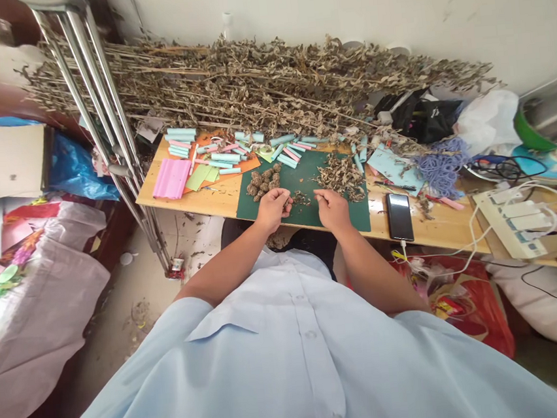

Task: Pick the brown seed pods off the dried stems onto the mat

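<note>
My left hand (273,211) is closed over the green cutting mat (300,182), its fingers round a brownish clump of dried leaves that is partly hidden. Just behind that hand sits a cluster of rolled dried-leaf balls (262,183). My right hand (332,209) is closed in a pinch at the mat's front right; anything between its fingertips is too small to make out. Between the two hands lie a few leaf crumbs (301,198). A heap of loose dried leaves (341,175) rests on the mat beyond my right hand.
Long bundles of dried leafy stalks (246,80) lie along the wall. Pastel paper rolls (227,157) and pink paper (172,178) are at the left. On the right are a phone (400,217), purple yarn (444,167) and a power strip (511,223). Metal crutches (101,101) stand left.
</note>
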`<state>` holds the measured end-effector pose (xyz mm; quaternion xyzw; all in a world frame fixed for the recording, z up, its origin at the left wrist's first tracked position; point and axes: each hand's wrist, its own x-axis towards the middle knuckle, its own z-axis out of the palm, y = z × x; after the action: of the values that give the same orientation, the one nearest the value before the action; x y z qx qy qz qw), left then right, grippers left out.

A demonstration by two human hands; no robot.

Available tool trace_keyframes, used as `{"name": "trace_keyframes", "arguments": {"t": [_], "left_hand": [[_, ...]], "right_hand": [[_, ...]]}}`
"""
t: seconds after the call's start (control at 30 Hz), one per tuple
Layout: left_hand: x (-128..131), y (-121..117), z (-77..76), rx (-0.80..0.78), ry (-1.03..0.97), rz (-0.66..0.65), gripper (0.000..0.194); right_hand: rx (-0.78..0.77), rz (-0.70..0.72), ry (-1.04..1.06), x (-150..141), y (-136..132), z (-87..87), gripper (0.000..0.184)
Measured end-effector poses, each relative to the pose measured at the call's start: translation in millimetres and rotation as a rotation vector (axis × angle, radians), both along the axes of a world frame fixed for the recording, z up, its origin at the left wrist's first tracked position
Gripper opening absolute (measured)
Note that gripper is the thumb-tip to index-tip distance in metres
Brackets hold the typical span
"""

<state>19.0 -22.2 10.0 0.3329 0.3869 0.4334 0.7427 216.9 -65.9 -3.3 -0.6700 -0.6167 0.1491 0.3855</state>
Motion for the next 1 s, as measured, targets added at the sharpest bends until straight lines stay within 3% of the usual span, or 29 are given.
{"name": "trace_keyframes", "arguments": {"t": [0.17, 0.37, 0.53, 0.63, 0.73, 0.87, 1.0], "left_hand": [[5.3, 1.4, -6.7, 0.134, 0.209, 0.003, 0.028], [22.1, 19.5, -3.2, 0.751, 0.728, 0.048, 0.026], [36.8, 33.4, -9.4, 1.071, 1.004, -0.114, 0.022], [37.2, 30.5, -13.4, 1.146, 1.163, -0.211, 0.022], [32.0, 21.7, -12.7, 1.202, 1.241, -0.301, 0.033], [26.0, 12.0, -11.0, 1.291, 1.289, -0.424, 0.049], [25.4, 12.0, -16.5, 1.362, 1.241, -0.52, 0.044]], "right_hand": [[0.098, -0.028, 0.081, 0.7, -20.5, -11.5, 0.03], [0.127, -0.025, 0.077, -2.4, -25.5, -15.4, 0.028], [0.147, -0.007, 0.064, -3.8, -26.1, -13.4, 0.027], [0.181, 0.011, 0.097, -4.3, -27.6, -12.6, 0.027], [0.194, 0.015, 0.138, -4.6, -29.0, -12.5, 0.026], [0.179, 0.014, 0.186, -3.8, -30.1, -12.5, 0.027], [0.197, 0.02, 0.233, -2.0, -30.9, -12.0, 0.025]]}}
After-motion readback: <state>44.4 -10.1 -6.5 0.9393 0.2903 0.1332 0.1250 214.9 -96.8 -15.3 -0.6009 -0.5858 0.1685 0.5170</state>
